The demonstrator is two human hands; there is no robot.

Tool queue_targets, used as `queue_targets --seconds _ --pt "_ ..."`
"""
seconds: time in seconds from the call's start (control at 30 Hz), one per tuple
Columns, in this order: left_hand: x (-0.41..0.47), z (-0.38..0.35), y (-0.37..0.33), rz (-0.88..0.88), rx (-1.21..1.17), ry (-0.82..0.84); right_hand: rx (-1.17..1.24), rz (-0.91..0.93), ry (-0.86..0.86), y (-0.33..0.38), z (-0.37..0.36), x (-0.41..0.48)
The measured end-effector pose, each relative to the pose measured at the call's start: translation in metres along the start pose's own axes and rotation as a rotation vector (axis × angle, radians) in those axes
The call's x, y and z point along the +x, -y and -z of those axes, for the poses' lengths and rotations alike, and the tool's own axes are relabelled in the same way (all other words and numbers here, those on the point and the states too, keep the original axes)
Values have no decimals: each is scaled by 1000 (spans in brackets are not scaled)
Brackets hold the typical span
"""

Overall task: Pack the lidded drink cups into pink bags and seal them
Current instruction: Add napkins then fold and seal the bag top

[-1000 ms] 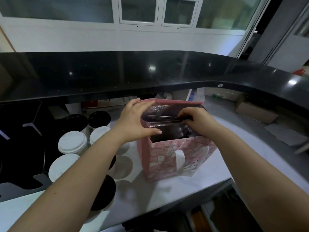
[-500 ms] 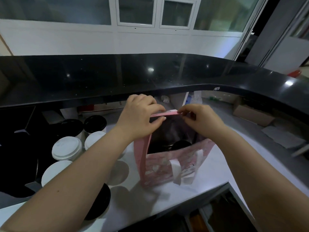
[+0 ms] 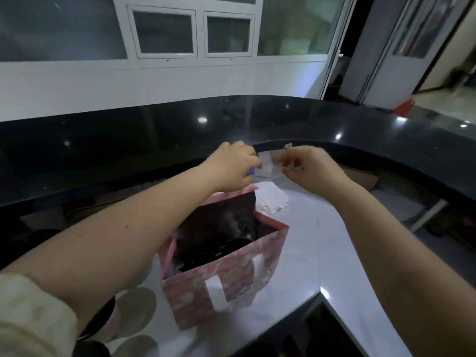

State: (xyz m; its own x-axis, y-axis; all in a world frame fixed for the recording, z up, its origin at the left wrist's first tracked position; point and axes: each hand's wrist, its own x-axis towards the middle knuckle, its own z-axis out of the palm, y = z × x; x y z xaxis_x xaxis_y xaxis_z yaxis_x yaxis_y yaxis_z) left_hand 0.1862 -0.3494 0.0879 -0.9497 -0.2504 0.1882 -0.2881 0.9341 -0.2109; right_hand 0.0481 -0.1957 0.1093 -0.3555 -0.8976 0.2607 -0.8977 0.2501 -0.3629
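So both hands were out past the far rim of the pink bag (image 3: 224,287), close together, with a small white slip (image 3: 265,166) stretched between them. The left hand (image 3: 231,168) had its fingers curled in, pinching the slip's left edge, and a bit of something bluish-purple (image 3: 251,172) poked out by those fingertips. It was too blurry to say what that was. The right hand (image 3: 311,168) was curled up too, with thumb and fingertips nipping the slip's right edge. Neither hand was spread at all. The heel of the left one sat right over the bag's back rim, but I couldn't tell if it actually touched.

The bag itself stood upright on the white surface (image 3: 322,253) with its mouth wide open and a white handle (image 3: 219,292) hanging down the near side. It was dark inside, and a black lid (image 3: 231,247) was just visible down in there.

A messy little stack of white paper (image 3: 271,198) lay just behind the bag. More lidded cups (image 3: 136,305) sat at the lower left, mostly hidden under the left forearm and its cream sleeve (image 3: 31,318). A glossy black raised counter (image 3: 128,140) curved around the back of it all.
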Motion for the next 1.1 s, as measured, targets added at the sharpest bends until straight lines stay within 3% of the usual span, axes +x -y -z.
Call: queue_targets --seconds 0.17,0.3,0.53,0.7,0.87,1.1 --pt "52 -16 -2 -94 17 204 -13 -26 67 -52 -9 20" --pt "80 -29 7 -93 -113 238 11 -2 92 -95 -33 44" --pt "115 -88 42 -120 -17 475 115 9 211 -154 -100 82" --pt "114 -128 49 -238 41 488 184 -36 314 -179 -153 101" --pt "117 -166 40 -261 -17 575 170 -60 410 -196 -189 129" --pt "124 -208 41 -244 -109 535 48 -58 520 -208 -231 166"
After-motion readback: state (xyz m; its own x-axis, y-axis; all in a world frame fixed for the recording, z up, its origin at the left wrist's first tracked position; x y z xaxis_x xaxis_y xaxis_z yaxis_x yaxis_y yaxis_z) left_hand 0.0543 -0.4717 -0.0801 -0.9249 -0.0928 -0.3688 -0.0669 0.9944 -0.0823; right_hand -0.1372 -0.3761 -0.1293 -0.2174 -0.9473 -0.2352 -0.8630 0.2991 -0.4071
